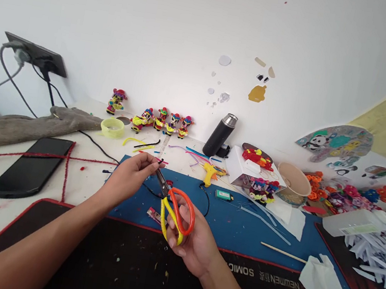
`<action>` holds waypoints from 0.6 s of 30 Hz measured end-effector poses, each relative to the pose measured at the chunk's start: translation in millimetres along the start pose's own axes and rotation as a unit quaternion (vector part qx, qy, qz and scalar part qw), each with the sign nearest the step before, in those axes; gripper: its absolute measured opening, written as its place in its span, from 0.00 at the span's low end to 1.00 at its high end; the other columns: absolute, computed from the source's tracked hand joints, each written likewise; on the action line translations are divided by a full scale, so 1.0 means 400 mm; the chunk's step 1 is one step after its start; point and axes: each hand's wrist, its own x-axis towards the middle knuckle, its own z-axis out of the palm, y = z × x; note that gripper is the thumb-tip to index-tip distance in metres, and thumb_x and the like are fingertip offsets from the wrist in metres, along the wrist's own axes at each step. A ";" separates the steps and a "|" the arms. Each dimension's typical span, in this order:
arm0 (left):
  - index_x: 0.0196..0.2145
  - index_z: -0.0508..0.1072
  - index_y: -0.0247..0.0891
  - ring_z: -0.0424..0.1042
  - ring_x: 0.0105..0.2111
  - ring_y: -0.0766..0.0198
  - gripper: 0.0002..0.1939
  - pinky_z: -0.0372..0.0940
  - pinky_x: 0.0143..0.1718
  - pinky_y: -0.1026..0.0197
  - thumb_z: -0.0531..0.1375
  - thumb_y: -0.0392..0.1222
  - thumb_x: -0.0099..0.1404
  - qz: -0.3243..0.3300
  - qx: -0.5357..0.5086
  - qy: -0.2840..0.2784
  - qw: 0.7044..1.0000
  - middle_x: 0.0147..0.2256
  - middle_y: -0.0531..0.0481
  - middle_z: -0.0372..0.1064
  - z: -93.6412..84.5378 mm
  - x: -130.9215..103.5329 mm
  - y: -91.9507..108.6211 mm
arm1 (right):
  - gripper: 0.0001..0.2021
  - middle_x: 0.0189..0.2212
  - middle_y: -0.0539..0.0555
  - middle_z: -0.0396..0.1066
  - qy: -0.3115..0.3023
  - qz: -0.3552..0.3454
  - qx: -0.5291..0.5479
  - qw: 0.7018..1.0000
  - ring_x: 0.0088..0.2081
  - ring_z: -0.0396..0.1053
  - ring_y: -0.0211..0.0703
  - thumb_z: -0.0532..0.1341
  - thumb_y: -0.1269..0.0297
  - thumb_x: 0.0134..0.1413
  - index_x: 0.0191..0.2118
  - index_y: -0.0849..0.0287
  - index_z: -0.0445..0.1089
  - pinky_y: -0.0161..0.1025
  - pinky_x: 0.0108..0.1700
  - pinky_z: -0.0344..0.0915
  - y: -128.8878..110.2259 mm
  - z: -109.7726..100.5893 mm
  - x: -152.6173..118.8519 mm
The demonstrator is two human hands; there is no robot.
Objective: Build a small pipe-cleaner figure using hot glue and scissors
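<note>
My right hand [194, 244] is wrapped round the handles of a pair of scissors [176, 216], one loop orange and the other yellow. Their dark blades point up and left, toward my left fingertips. My left hand [131, 176] pinches a small black piece [161, 161], which looks like a bit of pipe cleaner, right by the blade tips. Whether the blades touch it I cannot tell. Below the hands lie a blue mat [228, 220] and a black mat [113, 260]. A small red-and-white packet [154, 215] lies partly behind the scissors.
Several colourful figures [161, 120] stand along the wall, near a black thermos [219, 134]. A yellow glue gun [212, 174] rests behind the hands. At left are a phone [32, 168] and red pipe cleaners [66, 177]; at right, paper strips [383, 253] and a wooden stick [282, 251].
</note>
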 end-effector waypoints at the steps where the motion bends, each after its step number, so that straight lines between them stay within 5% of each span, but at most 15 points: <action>1: 0.34 0.72 0.43 0.80 0.45 0.49 0.19 0.71 0.48 0.52 0.66 0.62 0.63 0.003 0.004 0.001 1.000 0.38 0.47 0.80 0.001 -0.001 0.002 | 0.28 0.30 0.48 0.73 -0.017 0.005 -0.011 1.000 0.19 0.70 0.35 0.72 0.45 0.58 0.56 0.56 0.68 0.26 0.14 0.47 0.000 -0.002 0.004; 5: 0.35 0.72 0.43 0.79 0.44 0.51 0.17 0.70 0.45 0.54 0.62 0.59 0.67 0.021 0.054 0.005 0.998 0.38 0.47 0.80 0.005 -0.009 0.005 | 0.28 0.34 0.52 0.77 -0.062 0.027 -0.069 0.995 0.17 0.70 0.34 0.70 0.41 0.60 0.54 0.57 0.67 0.27 0.14 0.48 0.009 0.001 0.031; 11: 0.39 0.74 0.44 0.77 0.38 0.53 0.17 0.68 0.40 0.55 0.59 0.60 0.68 0.034 0.144 0.025 0.989 0.38 0.48 0.80 0.002 -0.017 0.014 | 0.30 0.27 0.47 0.75 -0.086 0.026 -0.130 0.987 0.14 0.69 0.36 0.70 0.39 0.58 0.52 0.59 0.68 0.31 0.18 0.63 0.033 0.029 0.091; 15: 0.35 0.74 0.44 0.76 0.38 0.54 0.16 0.69 0.41 0.56 0.60 0.58 0.67 0.043 0.140 0.074 0.986 0.47 0.47 0.81 -0.017 -0.012 0.034 | 0.29 0.26 0.47 0.74 -0.098 -0.009 -0.140 0.985 0.16 0.70 0.37 0.67 0.38 0.62 0.53 0.61 0.70 0.32 0.19 0.64 0.024 0.021 0.087; 18: 0.35 0.76 0.43 0.72 0.32 0.57 0.17 0.67 0.36 0.57 0.61 0.59 0.65 0.030 0.179 0.108 0.977 0.36 0.50 0.80 -0.030 -0.007 0.041 | 0.31 0.26 0.49 0.75 -0.099 -0.029 -0.143 0.984 0.20 0.75 0.41 0.65 0.37 0.63 0.56 0.60 0.69 0.31 0.20 0.61 0.006 0.000 0.063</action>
